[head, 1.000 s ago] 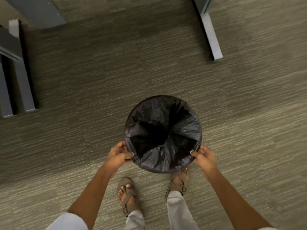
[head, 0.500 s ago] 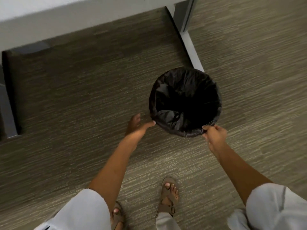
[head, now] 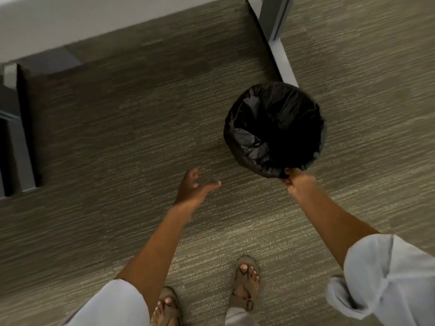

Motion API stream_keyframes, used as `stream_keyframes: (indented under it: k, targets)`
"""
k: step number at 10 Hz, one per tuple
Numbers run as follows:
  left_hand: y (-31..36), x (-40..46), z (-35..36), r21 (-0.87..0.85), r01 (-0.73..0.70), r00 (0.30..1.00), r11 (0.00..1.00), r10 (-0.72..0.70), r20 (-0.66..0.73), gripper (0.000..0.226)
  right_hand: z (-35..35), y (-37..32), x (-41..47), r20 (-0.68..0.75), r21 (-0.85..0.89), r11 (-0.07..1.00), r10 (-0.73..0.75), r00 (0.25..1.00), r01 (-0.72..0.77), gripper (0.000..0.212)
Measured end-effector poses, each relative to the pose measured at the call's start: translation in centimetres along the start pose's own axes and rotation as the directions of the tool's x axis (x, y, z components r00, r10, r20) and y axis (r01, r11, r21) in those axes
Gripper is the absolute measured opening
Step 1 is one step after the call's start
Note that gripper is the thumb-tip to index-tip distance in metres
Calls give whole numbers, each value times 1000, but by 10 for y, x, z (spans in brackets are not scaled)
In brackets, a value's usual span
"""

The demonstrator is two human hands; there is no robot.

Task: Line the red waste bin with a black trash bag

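The waste bin stands on the carpet at the right, wholly covered by the black trash bag [head: 273, 118], which drapes into it and folds over its rim; no red shows. My right hand [head: 297, 182] pinches the bag-covered near rim at the bin's lower edge. My left hand [head: 194, 188] hovers over the carpet to the left of the bin, fingers spread, holding nothing and not touching the bin.
A white desk top [head: 70, 22] runs along the top left, and its grey leg with a flat foot [head: 281, 55] ends just behind the bin. A dark grey frame [head: 16, 142] stands at the left edge. My sandalled feet [head: 246, 282] are on the striped carpet below.
My left hand let go of the rim and drew back to the left. The bin, held by my right hand, moved away from my feet toward the desk leg.
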State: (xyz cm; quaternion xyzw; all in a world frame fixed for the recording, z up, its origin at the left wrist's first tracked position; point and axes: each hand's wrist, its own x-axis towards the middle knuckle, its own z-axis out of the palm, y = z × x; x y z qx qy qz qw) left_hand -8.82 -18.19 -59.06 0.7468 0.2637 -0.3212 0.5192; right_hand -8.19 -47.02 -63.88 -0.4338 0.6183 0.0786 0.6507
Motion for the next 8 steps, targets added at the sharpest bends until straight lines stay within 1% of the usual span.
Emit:
stream_keyframes:
  k: [1,2,3,4,5,6,7,8]
  targets:
    - [3,1,1,9,-7,1000,1000,7,10,94,-2,-2,-4,28,-60,998,28,999,-26,55]
    - [11,-2,3,22,-10,999,1000,9,37,98,-7,-4,-11,-11,-182,982,44,999,-46,84]
    - [19,-7,7,93,-22,999,995,18,43,102,-9,-14,-25,-177,-361,933,-52,983,-16,94]
    - [30,-14,12,174,-62,997,983,52,58,104,-5,-27,-39,-197,-514,841,-304,932,166,75]
    - [45,-23,17,207,-109,992,972,93,86,104,-2,-38,-56,57,-714,529,-609,791,458,66]
    - [59,-35,24,236,-140,985,962,110,135,102,4,-38,-81,348,-804,152,-664,662,575,71]
    - [72,-51,25,277,-155,980,948,112,167,101,11,-32,-107,466,-808,10,-601,650,589,76]
    - [78,-66,19,286,-170,979,943,128,160,102,19,-23,-127,558,-767,-74,-568,605,637,77]
